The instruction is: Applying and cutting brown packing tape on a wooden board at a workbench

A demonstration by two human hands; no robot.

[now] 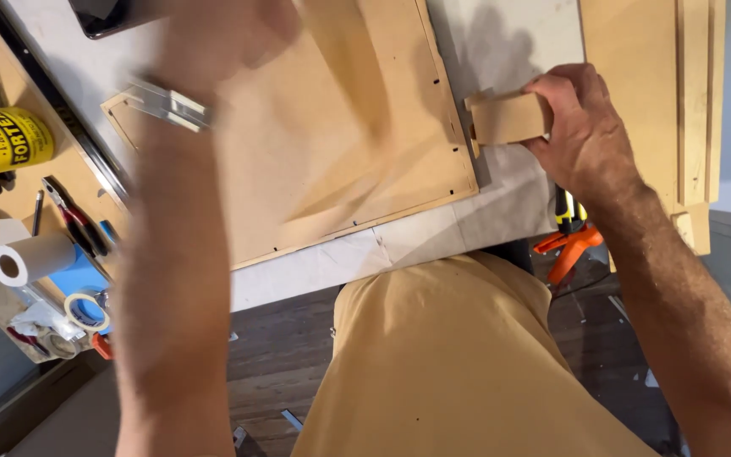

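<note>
A pale tabletop stands over a dark wood floor. A big thin board lies flat near its front edge. At the board's right edge, the right hand has its fingers clamped on a small wooden block. The left hand is blurred above the board; I cannot tell how its fingers are set.

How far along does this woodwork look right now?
Done: the flat board lies cut on the table, with small slots along its edge. In hand: the right hand holds a small wooden block at that edge; the left hand is blurred above it. Left: the block isn't visibly fixed.
</note>
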